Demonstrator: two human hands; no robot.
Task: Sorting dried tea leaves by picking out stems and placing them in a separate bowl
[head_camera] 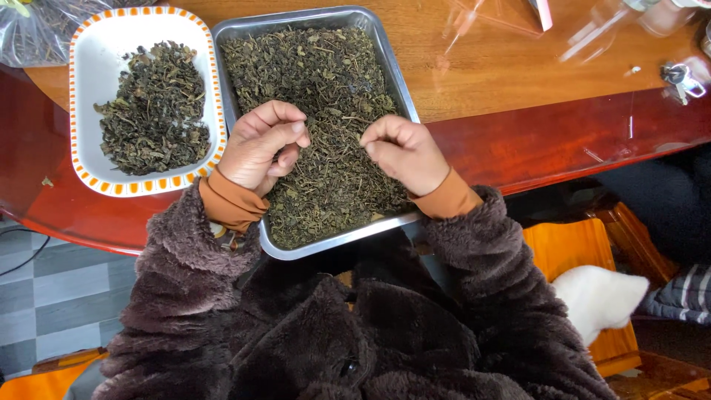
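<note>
A steel tray [385,52] full of dried green tea leaves [311,74] lies on the wooden table in front of me. My left hand [259,144] rests over the tray's left side, fingers curled with the thumb against the fingertips, apparently pinching a few leaves. My right hand [404,152] hovers over the tray's right side, fingers curled inward the same way above the leaves. Whether either pinch holds leaves is hard to tell. Both wrists show orange cuffs under dark fuzzy brown sleeves.
A white dish with an orange-dashed rim [96,44] holds a darker pile of dried leaves [155,107] left of the tray. Clear plastic bags [503,18] lie at the table's back. A metal key-like object [681,78] lies far right. An orange wooden stool [570,248] stands below.
</note>
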